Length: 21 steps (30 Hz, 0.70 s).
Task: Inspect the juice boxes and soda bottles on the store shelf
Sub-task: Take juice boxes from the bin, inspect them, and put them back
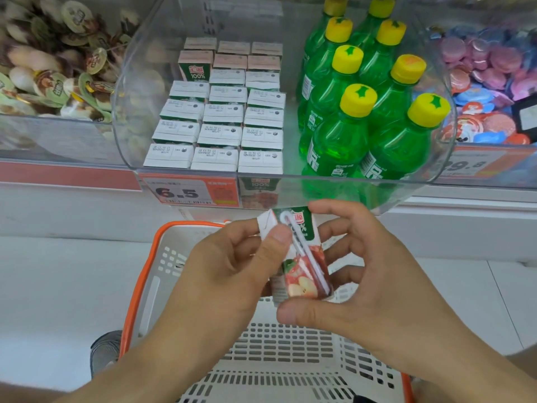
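A small juice box (302, 271) with a green top, apple picture and a white straw on its face is held in front of me, below the shelf. My left hand (220, 274) pinches its upper left corner with the thumb on the front. My right hand (363, 274) grips its right side, thumb under the bottom edge. On the shelf, a clear curved bin (130, 91) holds rows of white-topped juice boxes (220, 114) on the left and several green soda bottles (357, 117) with yellow caps on the right.
A white basket with an orange rim (139, 283) sits below my hands. A price tag reading 6.5 (186, 193) hangs on the shelf edge. Bins of small sealed cups flank the clear bin, brownish ones (52, 62) left, pink and blue ones (488, 71) right.
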Available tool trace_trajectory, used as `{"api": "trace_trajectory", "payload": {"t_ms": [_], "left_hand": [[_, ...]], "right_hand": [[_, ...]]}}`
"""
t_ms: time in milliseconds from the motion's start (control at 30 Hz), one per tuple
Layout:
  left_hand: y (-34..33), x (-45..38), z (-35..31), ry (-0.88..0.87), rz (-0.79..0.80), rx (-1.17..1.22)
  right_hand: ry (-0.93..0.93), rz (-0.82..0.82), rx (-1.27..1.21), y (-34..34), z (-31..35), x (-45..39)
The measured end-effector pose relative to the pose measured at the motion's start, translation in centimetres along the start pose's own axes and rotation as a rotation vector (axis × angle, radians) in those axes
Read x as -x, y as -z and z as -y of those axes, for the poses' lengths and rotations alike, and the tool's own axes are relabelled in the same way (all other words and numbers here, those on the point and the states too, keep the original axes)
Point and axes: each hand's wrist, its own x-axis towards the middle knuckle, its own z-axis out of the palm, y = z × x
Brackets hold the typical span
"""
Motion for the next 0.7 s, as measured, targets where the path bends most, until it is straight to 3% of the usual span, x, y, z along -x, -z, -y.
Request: {"api": "trace_trajectory", "payload": {"t_ms": [267,700], "left_hand": [[-0.1,-0.4,-0.3,-0.024,0.109,0.03],[-0.4,-0.2,0.1,0.015,0.067,0.087]], "right_hand": [[0.01,-0.102,-0.126,0.5,-0.3,-1.0],[0.008,0.082,-0.075,1.5,-0.5,-1.2]]}}
